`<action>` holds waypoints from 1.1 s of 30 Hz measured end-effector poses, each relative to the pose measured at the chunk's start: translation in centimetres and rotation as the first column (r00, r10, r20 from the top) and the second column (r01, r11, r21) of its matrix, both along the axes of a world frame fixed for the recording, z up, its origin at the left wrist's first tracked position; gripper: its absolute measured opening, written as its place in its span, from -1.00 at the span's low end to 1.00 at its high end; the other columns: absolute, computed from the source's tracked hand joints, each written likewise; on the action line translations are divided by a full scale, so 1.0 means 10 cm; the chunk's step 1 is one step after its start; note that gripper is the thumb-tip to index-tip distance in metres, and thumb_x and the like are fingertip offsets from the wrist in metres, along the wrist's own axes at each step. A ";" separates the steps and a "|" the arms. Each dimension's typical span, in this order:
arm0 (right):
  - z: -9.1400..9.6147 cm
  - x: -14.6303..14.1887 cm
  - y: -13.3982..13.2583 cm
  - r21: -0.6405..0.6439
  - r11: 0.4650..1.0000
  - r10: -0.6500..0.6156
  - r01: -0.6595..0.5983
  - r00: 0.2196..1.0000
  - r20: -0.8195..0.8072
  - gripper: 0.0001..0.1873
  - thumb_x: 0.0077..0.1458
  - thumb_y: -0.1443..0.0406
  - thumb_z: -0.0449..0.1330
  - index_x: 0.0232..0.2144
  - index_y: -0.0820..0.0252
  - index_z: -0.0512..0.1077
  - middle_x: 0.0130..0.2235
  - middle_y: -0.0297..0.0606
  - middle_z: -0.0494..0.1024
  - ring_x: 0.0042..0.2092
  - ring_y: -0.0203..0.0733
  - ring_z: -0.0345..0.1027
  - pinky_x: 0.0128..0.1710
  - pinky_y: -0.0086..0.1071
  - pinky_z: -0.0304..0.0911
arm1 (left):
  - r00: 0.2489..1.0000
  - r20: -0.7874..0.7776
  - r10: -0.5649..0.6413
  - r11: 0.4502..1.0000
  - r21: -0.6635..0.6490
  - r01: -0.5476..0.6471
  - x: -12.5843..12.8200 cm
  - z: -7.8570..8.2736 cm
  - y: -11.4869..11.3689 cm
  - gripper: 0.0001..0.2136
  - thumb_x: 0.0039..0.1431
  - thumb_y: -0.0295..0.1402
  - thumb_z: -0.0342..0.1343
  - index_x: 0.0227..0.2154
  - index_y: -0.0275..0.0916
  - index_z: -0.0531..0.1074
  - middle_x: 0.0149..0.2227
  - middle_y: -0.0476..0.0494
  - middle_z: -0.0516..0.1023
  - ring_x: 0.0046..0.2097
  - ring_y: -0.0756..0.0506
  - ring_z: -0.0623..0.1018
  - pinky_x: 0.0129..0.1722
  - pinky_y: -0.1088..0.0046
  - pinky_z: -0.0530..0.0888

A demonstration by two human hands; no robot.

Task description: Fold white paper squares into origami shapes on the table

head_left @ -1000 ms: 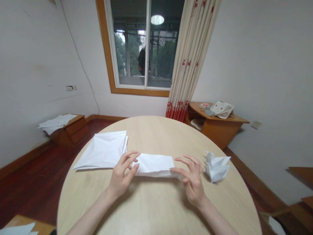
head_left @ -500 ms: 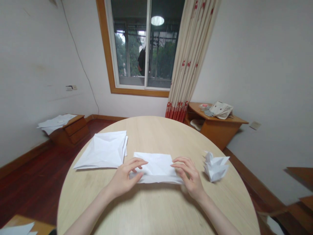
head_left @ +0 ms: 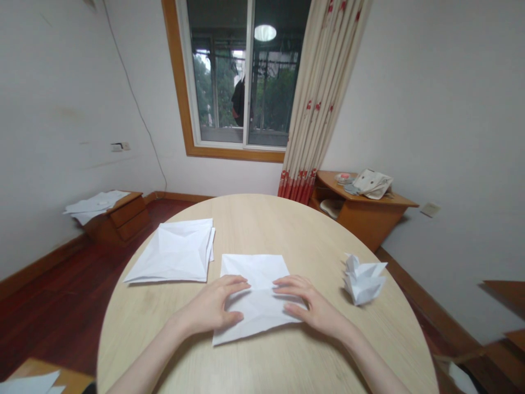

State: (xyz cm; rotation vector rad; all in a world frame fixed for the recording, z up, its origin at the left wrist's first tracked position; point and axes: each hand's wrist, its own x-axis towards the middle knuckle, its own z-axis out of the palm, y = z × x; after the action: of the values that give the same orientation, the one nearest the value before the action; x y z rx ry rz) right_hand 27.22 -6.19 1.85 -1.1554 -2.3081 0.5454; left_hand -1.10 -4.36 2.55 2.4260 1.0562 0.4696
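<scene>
The worktop point(head_left: 262, 224) held a creased, unshaped sheet point(head_left: 262, 306) at lower centre, left hand point(head_left: 217, 303) and right hand point(head_left: 314, 306) upon it, each grip apart; lower right, a folded shape point(head_left: 363, 283) looked finished.

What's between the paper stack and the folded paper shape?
In the head view: a creased white sheet, with the left hand and right hand over it.
</scene>
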 end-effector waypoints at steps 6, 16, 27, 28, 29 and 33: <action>-0.02 -0.04 -0.05 -0.114 0.993 0.021 -0.009 0.994 0.111 -0.65 0.17 0.09 0.12 -0.02 -0.01 0.46 0.12 -0.24 0.43 0.16 -0.04 0.23 0.15 -0.02 0.11 | 0.994 -0.097 -0.048 0.998 0.045 0.052 0.02 -0.11 0.03 -0.45 -0.01 -0.35 0.21 0.11 -0.13 0.34 0.22 -0.22 0.27 0.26 -0.28 0.22 0.23 -0.05 0.10; -0.04 -0.08 -0.05 -0.063 0.998 0.000 0.019 0.960 0.281 -0.52 0.21 0.04 0.05 0.16 -0.07 0.26 0.22 -0.22 0.28 0.23 -0.07 0.14 0.22 0.01 -0.06 | 0.987 -0.137 -0.082 0.991 0.092 0.095 0.09 -0.19 0.01 -0.40 0.06 -0.20 0.21 0.19 -0.07 0.23 0.24 -0.23 0.22 0.26 -0.31 0.21 0.22 -0.18 -0.03; -0.01 -0.11 -0.06 -0.091 0.994 -0.018 0.061 0.912 0.409 -0.41 0.22 -0.06 -0.03 0.23 -0.04 0.13 0.30 -0.15 0.06 0.32 -0.01 -0.10 0.24 0.15 -0.25 | 0.982 -0.133 -0.132 0.987 0.071 0.142 0.18 -0.08 -0.07 -0.35 0.06 -0.01 0.19 0.19 -0.09 0.23 0.23 -0.23 0.27 0.17 -0.30 0.32 0.21 -0.23 -0.15; -0.02 -0.10 -0.06 -0.095 0.994 -0.018 0.061 0.913 0.407 -0.40 0.22 -0.07 -0.04 0.23 -0.04 0.13 0.30 -0.15 0.05 0.32 -0.01 -0.11 0.24 0.16 -0.26 | 0.982 -0.129 -0.136 0.987 0.066 0.146 0.19 -0.07 -0.07 -0.33 0.03 0.03 0.19 0.19 -0.09 0.23 0.22 -0.24 0.27 0.16 -0.32 0.33 0.21 -0.24 -0.15; -0.02 -0.10 -0.06 -0.099 0.993 -0.015 0.060 0.915 0.404 -0.40 0.22 -0.07 -0.04 0.23 -0.05 0.13 0.30 -0.16 0.04 0.33 -0.01 -0.12 0.25 0.16 -0.27 | 0.982 -0.128 -0.141 0.987 0.056 0.149 0.19 -0.07 -0.07 -0.30 0.00 0.06 0.20 0.19 -0.10 0.24 0.22 -0.26 0.27 0.15 -0.33 0.34 0.20 -0.25 -0.15; -0.05 -0.08 -0.04 -0.144 0.988 0.003 0.057 0.923 0.386 -0.38 0.21 -0.09 -0.05 0.24 -0.07 0.09 0.32 -0.21 -0.01 0.34 -0.01 -0.19 0.26 0.13 -0.36 | 0.979 -0.108 -0.170 0.985 -0.005 0.171 0.18 -0.07 -0.04 -0.17 -0.18 0.12 0.28 0.17 -0.17 0.28 0.22 -0.29 0.26 0.16 -0.36 0.31 0.22 -0.17 -0.05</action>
State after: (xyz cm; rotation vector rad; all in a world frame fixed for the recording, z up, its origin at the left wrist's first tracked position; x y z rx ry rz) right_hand 26.43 -6.63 1.39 -1.4782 -2.6106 0.5300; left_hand 0.67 -4.74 1.80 2.5433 0.8798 0.2859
